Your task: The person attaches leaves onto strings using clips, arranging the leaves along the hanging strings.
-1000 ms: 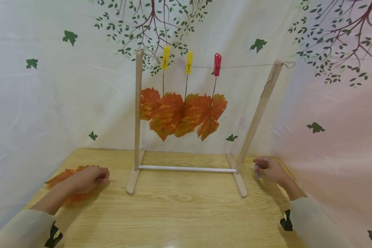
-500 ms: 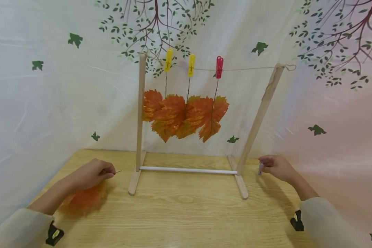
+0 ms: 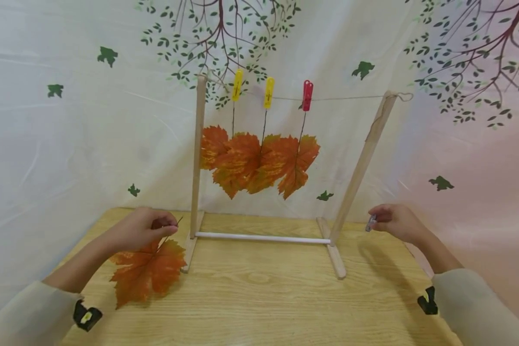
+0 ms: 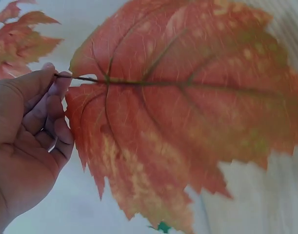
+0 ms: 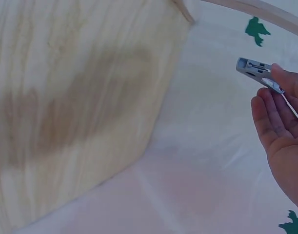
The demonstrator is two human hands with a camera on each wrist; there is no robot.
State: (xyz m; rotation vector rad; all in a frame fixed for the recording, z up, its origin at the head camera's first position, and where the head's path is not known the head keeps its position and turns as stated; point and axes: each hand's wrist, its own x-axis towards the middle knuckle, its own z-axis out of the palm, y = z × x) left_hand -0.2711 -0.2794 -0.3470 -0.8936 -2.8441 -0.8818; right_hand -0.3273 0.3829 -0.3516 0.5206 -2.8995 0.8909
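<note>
My left hand (image 3: 144, 229) pinches the thin dark stem of an orange artificial maple leaf (image 3: 151, 271), whose blade hangs below the fingers over the table's left side. In the left wrist view, thumb and fingertip meet on the stem and the leaf (image 4: 163, 97) spreads out broad and red-orange. On the right, beyond the rack's post, my right hand (image 3: 398, 223) holds a grey clothespin (image 3: 370, 223) between thumb and fingers, above the tabletop. The right wrist view shows this clothespin (image 5: 258, 73) jutting past the fingertips.
A wooden rack with a left post (image 3: 197, 158), right post (image 3: 363, 163) and white crossbar (image 3: 259, 237) stands on the table (image 3: 259, 298). From its string (image 3: 346, 98) hang overlapping orange leaves (image 3: 246, 161) on two yellow clothespins (image 3: 268, 92) and a red clothespin (image 3: 307, 96).
My left hand has moved up and right, lifting the leaf from the table by its stem. My right hand has risen and shifted slightly right with the clothespin.
</note>
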